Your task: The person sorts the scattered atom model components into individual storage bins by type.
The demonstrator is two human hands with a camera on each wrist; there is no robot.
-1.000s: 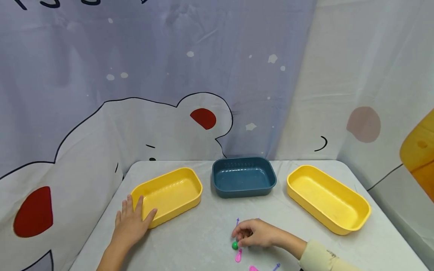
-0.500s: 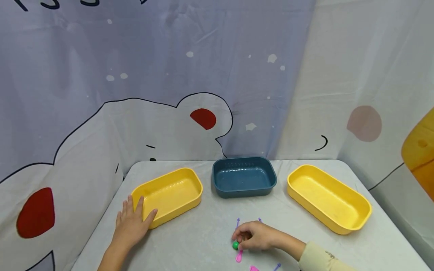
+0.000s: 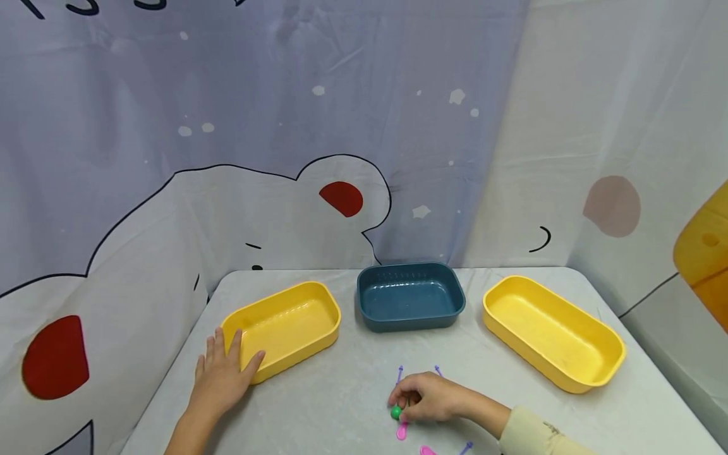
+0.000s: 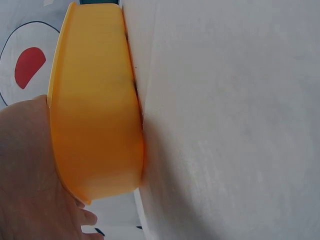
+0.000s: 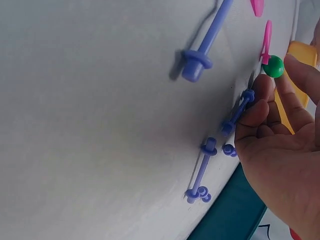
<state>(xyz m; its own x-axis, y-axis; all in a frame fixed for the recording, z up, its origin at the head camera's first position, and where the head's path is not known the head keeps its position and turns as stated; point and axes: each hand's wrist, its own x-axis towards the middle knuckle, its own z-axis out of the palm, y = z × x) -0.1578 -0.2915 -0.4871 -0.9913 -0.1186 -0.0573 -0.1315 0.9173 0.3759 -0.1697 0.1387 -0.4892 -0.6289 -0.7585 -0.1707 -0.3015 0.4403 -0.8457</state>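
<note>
One yellow tray (image 3: 292,328) sits left of centre in the head view; the left hand (image 3: 218,382) rests on its near left edge, fingers spread apart. At bottom centre, the right hand (image 3: 435,398) pinches a green ball (image 3: 395,412) between thumb and finger, with a pink piece (image 3: 402,432) just below it. Purple sticks (image 5: 202,170) lie around that hand. Mid-frame stands a dark blue tray (image 3: 411,300); at right, a second yellow tray (image 3: 554,332).
</note>
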